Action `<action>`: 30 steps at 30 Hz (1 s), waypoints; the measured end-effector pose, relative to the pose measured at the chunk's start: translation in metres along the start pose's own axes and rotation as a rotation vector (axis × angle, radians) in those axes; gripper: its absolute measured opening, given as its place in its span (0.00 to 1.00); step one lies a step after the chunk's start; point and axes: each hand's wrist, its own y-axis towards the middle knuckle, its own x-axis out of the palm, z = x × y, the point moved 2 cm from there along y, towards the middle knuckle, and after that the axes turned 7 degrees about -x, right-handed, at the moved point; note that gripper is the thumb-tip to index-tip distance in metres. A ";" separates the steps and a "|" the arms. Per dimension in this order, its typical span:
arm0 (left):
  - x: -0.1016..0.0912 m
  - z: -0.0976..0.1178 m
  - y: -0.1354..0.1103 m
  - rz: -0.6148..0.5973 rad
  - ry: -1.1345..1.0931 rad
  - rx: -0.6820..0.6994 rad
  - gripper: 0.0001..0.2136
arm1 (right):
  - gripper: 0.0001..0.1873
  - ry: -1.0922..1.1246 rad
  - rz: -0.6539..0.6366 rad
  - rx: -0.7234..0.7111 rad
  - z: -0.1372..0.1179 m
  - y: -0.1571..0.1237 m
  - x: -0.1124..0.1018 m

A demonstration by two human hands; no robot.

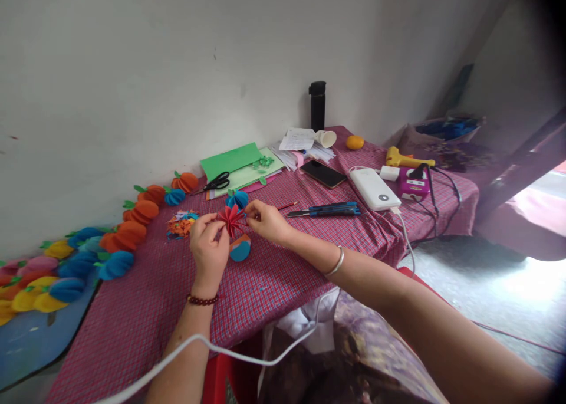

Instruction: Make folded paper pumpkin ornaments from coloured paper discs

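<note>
White cable (265, 363) crosses the foreground, passing over the left forearm. Left hand (210, 245): thumb and fingers pinch the pleated red paper piece (231, 217), held above the front of the worktop (145, 309). Right hand (267, 221): fingertips drawn together at the right edge of the same piece; whether they grip it cannot be told.

Markings: printed sheet (297, 139) at the rear carries lines of text, too small to read. Purple socket box (414, 184) bears small labels, illegible. White power bank (374, 189) shows a dark round display, unreadable.

Surroundings: blue-and-orange paper discs (240, 250) lie just below the red piece; a blue paper pumpkin (236, 199) sits just behind it. Paper scraps (180, 224) lie left of the left hand. Blue-handled cutters (327, 210) and a pencil (288, 205) lie beyond the right forearm. Black flask (317, 106) stands upright against the wall.
</note>
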 end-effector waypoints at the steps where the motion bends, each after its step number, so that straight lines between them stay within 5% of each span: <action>1: 0.000 0.000 0.000 -0.001 0.000 0.002 0.03 | 0.10 -0.007 -0.006 -0.002 0.000 0.000 0.000; 11: -0.001 0.003 0.000 -0.002 -0.006 0.024 0.03 | 0.06 -0.091 -0.054 -0.062 -0.005 -0.001 -0.001; 23: 0.006 0.013 -0.004 -0.098 0.068 0.105 0.03 | 0.08 -0.588 -0.214 -0.218 -0.018 -0.007 -0.006; 30: 0.006 0.017 -0.003 -0.109 0.105 0.136 0.03 | 0.11 -0.599 -0.272 -0.278 -0.021 -0.007 -0.005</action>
